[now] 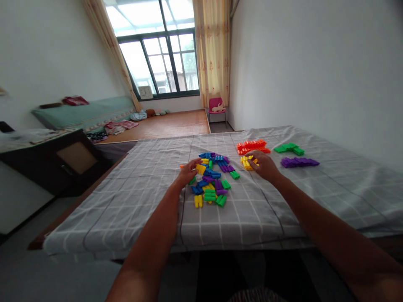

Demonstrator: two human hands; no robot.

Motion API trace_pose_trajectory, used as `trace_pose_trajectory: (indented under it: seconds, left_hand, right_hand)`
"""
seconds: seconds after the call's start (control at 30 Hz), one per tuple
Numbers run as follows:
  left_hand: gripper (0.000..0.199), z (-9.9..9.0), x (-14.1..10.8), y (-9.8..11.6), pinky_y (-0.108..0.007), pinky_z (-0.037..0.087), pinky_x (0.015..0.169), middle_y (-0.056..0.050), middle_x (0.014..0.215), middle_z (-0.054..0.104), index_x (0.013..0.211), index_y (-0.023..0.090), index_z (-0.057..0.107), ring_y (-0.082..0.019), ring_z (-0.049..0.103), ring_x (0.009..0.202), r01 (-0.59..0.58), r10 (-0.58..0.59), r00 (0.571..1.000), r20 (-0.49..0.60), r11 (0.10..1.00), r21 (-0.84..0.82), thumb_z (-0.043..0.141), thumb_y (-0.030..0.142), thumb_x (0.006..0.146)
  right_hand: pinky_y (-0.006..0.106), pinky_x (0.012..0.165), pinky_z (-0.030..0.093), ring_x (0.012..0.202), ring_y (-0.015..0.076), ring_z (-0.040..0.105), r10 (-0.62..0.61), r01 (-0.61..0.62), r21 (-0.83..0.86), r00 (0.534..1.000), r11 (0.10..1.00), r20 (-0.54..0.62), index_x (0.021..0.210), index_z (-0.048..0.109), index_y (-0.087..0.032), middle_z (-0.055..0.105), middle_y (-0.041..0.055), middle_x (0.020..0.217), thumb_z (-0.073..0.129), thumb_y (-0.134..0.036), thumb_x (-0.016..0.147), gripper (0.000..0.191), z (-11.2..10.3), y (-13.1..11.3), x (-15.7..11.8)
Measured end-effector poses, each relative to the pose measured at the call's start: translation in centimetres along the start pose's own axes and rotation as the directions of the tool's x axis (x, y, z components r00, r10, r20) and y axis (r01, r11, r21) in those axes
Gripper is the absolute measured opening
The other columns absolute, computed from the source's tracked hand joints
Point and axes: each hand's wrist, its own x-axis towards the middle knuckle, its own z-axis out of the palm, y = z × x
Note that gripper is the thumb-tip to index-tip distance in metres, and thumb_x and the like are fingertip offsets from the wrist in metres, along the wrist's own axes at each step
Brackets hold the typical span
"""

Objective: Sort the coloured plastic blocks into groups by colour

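Note:
My left hand (188,172) pinches a yellow plastic piece (200,169) at the left side of a mixed heap. Blue pieces (215,174), purple pieces (219,186), green pieces (209,195) and yellow pieces (198,201) make up this heap; many look like short paired tubes. Further right, my right hand (262,164) has its thumb and fingers closed around part of a small yellow group (246,163) lying on the cloth. The hand partly covers that group.
Behind my right hand lies an orange-red group (252,146). A green group (289,148) and a purple row (299,162) sit to its right. A grey checked cloth (126,201) covers the table. Beyond are a low bed (176,121), a pink chair (215,105) and a dark cabinet (53,163).

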Motion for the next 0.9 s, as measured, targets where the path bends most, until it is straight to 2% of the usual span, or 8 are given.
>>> trace_pose_trajectory:
  seconds: [0.1,0.23,0.3,0.47,0.63,0.7,0.77,0.9]
  left_hand:
    - [0.072,0.2,-0.3,0.5,-0.042,0.05,0.092,-0.016,0.142,0.047,0.139,0.023,0.044,-0.025,0.06,0.111,0.026,-0.025,1.0,0.008,0.989,-0.148,0.068,0.021,0.071]
    - [0.088,0.2,-0.7,1.7,-0.039,0.051,0.089,-0.017,0.147,0.04,0.146,0.029,0.033,-0.019,0.064,0.097,0.079,-0.085,0.996,-0.014,0.963,-0.258,0.076,0.026,0.07]
    - [0.091,0.1,-0.8,2.3,-0.038,0.052,0.088,-0.017,0.146,0.042,0.146,0.03,0.031,-0.016,0.065,0.092,0.095,-0.102,0.995,-0.012,0.957,-0.274,0.079,0.027,0.068]
    - [0.094,0.3,-0.9,3.1,-0.034,0.053,0.083,-0.016,0.143,0.045,0.145,0.029,0.032,-0.014,0.065,0.087,0.132,-0.13,0.991,0.025,0.95,-0.282,0.081,0.028,0.065]
    - [0.079,0.1,-0.9,3.6,-0.032,0.054,0.077,-0.016,0.141,0.048,0.139,0.025,0.043,-0.017,0.066,0.091,0.167,-0.185,0.981,-0.064,0.962,-0.216,0.078,0.035,0.068]
    - [0.073,0.0,-0.8,3.8,-0.03,0.054,0.071,-0.015,0.138,0.051,0.134,0.023,0.049,-0.019,0.067,0.091,0.184,-0.208,0.97,-0.126,0.966,-0.18,0.077,0.04,0.069]
    - [0.069,-0.1,-0.8,4.0,-0.028,0.053,0.067,-0.014,0.134,0.055,0.13,0.021,0.053,-0.02,0.067,0.09,0.195,-0.222,0.96,-0.17,0.968,-0.16,0.076,0.043,0.068]
    - [0.064,0.0,-0.7,4.0,-0.027,0.052,0.064,-0.014,0.126,0.062,0.121,0.018,0.06,-0.021,0.068,0.089,0.213,-0.238,0.949,-0.205,0.968,-0.135,0.076,0.046,0.066]
  right_hand:
    - [0.035,0.08,0.052,0.083,0.0183,0.063,-0.164,0.145,0.154,0.979,0.977,0.122,0.107,0.064,-0.02,0.065,0.0086,0.105,0.054,-0.024,0.086,0.024,2.5,-3.9,1.7]
    - [0.041,0.094,0.048,0.103,0.0215,0.06,-0.398,0.333,0.28,0.891,0.9,0.218,0.117,0.063,-0.023,0.063,0.0084,0.116,0.058,-0.023,0.085,0.032,5.4,-8.4,3.6]
    - [0.042,0.096,0.046,0.11,0.0232,0.058,-0.403,0.322,0.302,0.877,0.897,0.263,0.118,0.063,-0.025,0.063,0.0071,0.119,0.061,-0.025,0.084,0.034,6.4,-10.1,4.3]
    - [0.041,0.091,0.049,0.107,0.0225,0.058,-0.264,0.177,0.284,0.914,0.943,0.307,0.118,0.06,-0.021,0.059,0.0074,0.123,0.058,-0.034,0.09,0.032,7.6,-11.4,4.4]
    - [0.035,0.08,0.054,0.094,0.0189,0.062,-0.138,0.062,0.264,0.95,0.962,0.279,0.114,0.06,-0.017,0.063,0.007,0.112,0.058,-0.037,0.09,0.032,5.9,-8.4,3.4]
    - [0.03,0.073,0.054,0.084,0.0171,0.065,-0.048,-0.022,0.271,0.967,0.962,0.249,0.106,0.063,-0.018,0.068,0.0057,0.101,0.059,-0.039,0.087,0.029,4.3,-5.5,2.9]
    - [0.028,0.067,0.054,0.077,0.0167,0.066,0.131,-0.183,0.32,0.975,0.93,0.178,0.1,0.063,-0.017,0.07,0.0057,0.092,0.063,-0.041,0.082,0.029,2.3,-1.8,2.5]
    - [0.03,0.067,0.054,0.074,0.017,0.065,0.492,-0.44,0.435,0.87,0.786,-0.009,0.093,0.062,-0.015,0.069,0.0076,0.088,0.069,-0.043,0.072,0.036,-1.0,5.2,1.3]
